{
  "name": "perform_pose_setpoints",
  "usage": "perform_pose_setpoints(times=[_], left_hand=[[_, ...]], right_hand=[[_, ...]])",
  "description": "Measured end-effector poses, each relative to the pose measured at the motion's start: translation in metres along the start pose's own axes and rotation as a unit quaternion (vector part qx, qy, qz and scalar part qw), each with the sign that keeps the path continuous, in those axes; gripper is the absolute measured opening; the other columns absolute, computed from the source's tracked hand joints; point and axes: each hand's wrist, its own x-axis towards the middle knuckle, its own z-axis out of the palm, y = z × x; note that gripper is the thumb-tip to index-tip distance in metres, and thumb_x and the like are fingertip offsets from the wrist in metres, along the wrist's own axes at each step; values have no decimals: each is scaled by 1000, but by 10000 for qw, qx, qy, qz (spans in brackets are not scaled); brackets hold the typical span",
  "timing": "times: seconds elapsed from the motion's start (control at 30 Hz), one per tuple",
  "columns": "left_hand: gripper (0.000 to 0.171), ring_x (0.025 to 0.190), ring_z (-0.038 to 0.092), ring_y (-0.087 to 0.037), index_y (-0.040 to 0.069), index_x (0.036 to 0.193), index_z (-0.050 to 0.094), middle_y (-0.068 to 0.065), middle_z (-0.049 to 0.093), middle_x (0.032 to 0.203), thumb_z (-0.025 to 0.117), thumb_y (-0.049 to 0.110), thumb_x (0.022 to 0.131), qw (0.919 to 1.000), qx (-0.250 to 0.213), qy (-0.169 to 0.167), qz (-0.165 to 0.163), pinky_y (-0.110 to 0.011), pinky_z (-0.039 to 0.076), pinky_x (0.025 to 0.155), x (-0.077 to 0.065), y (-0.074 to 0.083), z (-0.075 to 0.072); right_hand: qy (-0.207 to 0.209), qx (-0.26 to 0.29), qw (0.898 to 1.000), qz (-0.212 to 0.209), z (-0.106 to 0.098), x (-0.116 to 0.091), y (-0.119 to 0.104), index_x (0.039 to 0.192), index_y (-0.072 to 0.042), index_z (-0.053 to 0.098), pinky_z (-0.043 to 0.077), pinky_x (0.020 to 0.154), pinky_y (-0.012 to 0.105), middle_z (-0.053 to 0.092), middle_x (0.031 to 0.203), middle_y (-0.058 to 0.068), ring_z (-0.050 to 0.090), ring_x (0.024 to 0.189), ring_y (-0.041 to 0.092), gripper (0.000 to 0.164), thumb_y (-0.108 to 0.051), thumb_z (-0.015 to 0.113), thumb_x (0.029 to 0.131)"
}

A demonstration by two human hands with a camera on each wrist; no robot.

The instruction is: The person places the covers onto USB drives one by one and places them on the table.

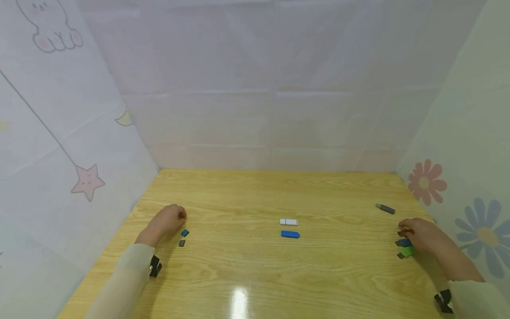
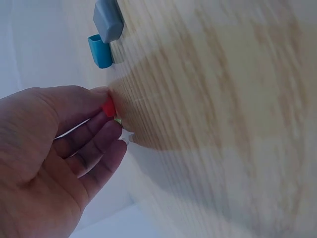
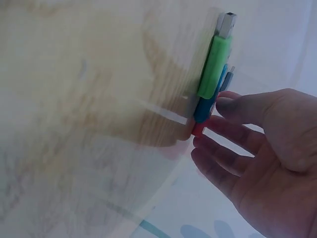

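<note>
At the left of the table my left hand [image 1: 166, 220] pinches a small red cap [image 2: 108, 106] between thumb and fingers, low over the wood. Nearer me lie a blue cap [image 1: 185, 232] and a grey cap [image 1: 182, 243]. On the right side, my right hand [image 1: 423, 236] holds its thumb and fingertips about a red USB stick [image 3: 198, 129], which is mostly hidden behind other sticks in the right wrist view. Just in front of it lie a blue USB stick [image 3: 203, 109] and a green USB stick [image 3: 214, 67], their metal plugs bare.
A white USB stick [image 1: 288, 222] and a bright blue USB stick [image 1: 290, 234] lie mid-table. Farther back on the right is a grey USB stick [image 1: 385, 208]. Patterned sheets [image 1: 271, 124] wall the wooden table [image 1: 239, 190] at its back and sides.
</note>
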Motion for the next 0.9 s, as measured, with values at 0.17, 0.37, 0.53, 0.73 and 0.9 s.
perform_pose_setpoints(times=[0.17,0.37,0.53,0.73,0.9], left_hand=[[11,89,59,-24,5,98,65,-7,63,94,63,10,88,10000,-14,-9,-9,-42,49,78,1,1,-1],[15,86,59,-21,3,101,64,-7,64,93,63,9,88,10000,-53,-34,-34,-41,49,77,3,1,-1],[10,77,54,-18,3,95,64,-4,61,86,64,8,87,9999,-80,-81,-116,-38,48,73,5,3,-2],[6,73,51,-17,5,90,62,-2,58,80,66,8,85,9999,-51,-58,-118,-35,45,69,6,4,-1],[6,73,52,-17,6,90,62,-2,59,81,65,8,86,9999,-92,-21,-122,-35,45,69,6,5,-2]], right_hand=[[-10,24,10000,14,1,3,5,101,8,61,47,73,53,64,89,19,58,87,45,19,7,57,82],[-92,-53,9998,196,1,5,8,97,5,63,47,71,51,63,85,18,58,84,43,17,5,61,80],[-136,-120,9995,261,0,7,10,91,1,62,48,67,49,61,81,14,58,78,38,16,6,64,77],[-67,-94,9997,198,0,9,13,85,-1,60,47,61,44,57,75,9,54,69,27,13,6,65,75],[-116,-142,9995,271,0,9,14,82,-1,60,46,60,43,55,74,8,52,68,26,9,3,66,76]])
